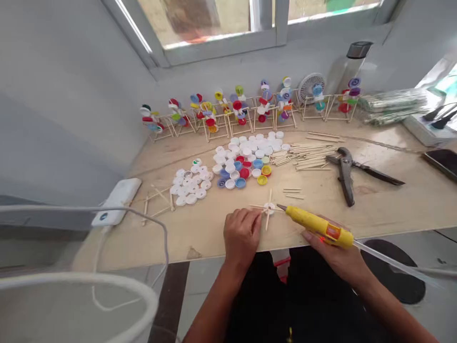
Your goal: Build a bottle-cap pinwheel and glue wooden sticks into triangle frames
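My left hand rests on the table with its fingers curled, pinching a thin wooden stick at a small white bottle cap. Sticks stick out from this cap in a cross shape. My right hand is wrapped round a yellow hot glue gun, partly hidden beneath it. The gun's nozzle points left, close to the right side of the cap. A clear glue stick trails out of its back end. Two short cut sticks lie just beyond the nozzle.
Piles of white caps and mixed coloured caps lie mid-table. Beyond are loose sticks, pliers-like cutters and a row of cap pinwheels on stick frames. A stick frame and power strip lie left; a phone lies right.
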`<state>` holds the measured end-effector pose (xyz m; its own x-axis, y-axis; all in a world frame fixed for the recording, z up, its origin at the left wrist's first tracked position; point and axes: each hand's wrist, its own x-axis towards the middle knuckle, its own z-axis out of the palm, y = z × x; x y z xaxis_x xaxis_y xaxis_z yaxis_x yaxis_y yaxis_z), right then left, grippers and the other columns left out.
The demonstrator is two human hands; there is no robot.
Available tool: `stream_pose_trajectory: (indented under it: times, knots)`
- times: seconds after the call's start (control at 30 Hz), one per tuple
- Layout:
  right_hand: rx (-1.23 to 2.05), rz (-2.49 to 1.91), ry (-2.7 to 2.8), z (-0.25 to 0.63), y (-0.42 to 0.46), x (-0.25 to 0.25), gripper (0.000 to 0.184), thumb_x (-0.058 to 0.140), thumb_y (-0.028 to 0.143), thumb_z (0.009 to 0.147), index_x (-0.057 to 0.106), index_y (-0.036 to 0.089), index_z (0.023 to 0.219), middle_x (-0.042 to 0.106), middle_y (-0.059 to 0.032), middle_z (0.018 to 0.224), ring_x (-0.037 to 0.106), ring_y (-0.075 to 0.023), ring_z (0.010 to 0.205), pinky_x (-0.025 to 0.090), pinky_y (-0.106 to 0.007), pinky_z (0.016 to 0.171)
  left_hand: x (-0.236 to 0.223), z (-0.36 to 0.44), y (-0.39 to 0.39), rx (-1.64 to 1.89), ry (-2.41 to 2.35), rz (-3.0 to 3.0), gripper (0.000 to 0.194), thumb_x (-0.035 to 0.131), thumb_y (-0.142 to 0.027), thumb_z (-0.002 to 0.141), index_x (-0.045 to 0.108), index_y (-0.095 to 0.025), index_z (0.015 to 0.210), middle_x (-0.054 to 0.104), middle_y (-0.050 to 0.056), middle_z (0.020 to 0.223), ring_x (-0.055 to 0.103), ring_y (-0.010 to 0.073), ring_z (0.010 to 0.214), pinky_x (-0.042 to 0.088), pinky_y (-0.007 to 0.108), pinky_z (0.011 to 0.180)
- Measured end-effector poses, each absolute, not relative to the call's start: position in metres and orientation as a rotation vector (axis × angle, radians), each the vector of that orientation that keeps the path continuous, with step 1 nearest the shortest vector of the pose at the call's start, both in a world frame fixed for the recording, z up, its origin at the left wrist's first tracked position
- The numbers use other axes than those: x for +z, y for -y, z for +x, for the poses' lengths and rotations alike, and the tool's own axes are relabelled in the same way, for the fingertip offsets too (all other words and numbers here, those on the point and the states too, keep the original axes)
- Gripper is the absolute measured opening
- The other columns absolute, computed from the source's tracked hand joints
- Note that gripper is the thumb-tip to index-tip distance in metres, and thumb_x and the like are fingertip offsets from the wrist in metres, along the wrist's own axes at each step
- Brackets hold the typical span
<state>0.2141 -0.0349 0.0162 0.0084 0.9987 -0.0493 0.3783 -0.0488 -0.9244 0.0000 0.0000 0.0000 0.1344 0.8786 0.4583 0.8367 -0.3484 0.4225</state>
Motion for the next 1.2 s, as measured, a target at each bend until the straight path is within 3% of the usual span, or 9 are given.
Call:
stream_pose_trajectory:
  times: [0.37, 0.93, 1.2]
  knots:
    - [0.951, -1.609, 1.536, 0.214, 0.034, 0.020, 0.029, 0.062, 0.045, 0.079, 0.069, 0.021, 0.093, 0.070, -0.0029, 0.085, 0.065, -0.0197, 0.074, 0.051, -0.026, 0.056, -0.001, 0.001, -0.001, 0.987, -1.790, 2.321, 0.018, 0.050, -0.020, 0.088, 0.068, -0.020, 0.087, 0.068, 0.002, 0.077, 0.057, 0.0170, 0.072, 0.037, 0.032, 0.069]
    - [1.025, -1.682, 1.395, 0.208, 0.034, 0.028, 0.032, 0.066, 0.051, 0.071, 0.070, 0.021, 0.078, 0.067, 0.0002, 0.066, 0.062, -0.0178, 0.061, 0.052, -0.026, 0.056, -0.002, 0.002, -0.003, 0.855, -1.874, 2.411, 0.021, 0.047, -0.019, 0.090, 0.067, -0.022, 0.086, 0.062, 0.002, 0.071, 0.053, 0.0171, 0.070, 0.035, 0.031, 0.067]
    - [1.012, -1.709, 1.337, 0.205, 0.036, 0.038, 0.032, 0.066, 0.052, 0.070, 0.068, 0.022, 0.078, 0.068, 0.0005, 0.069, 0.063, -0.0190, 0.062, 0.052, -0.026, 0.053, 0.003, 0.000, 0.008, 1.005, -1.884, 2.349, 0.022, 0.049, -0.020, 0.088, 0.067, -0.020, 0.102, 0.065, 0.006, 0.089, 0.056, 0.0193, 0.082, 0.041, 0.033, 0.072]
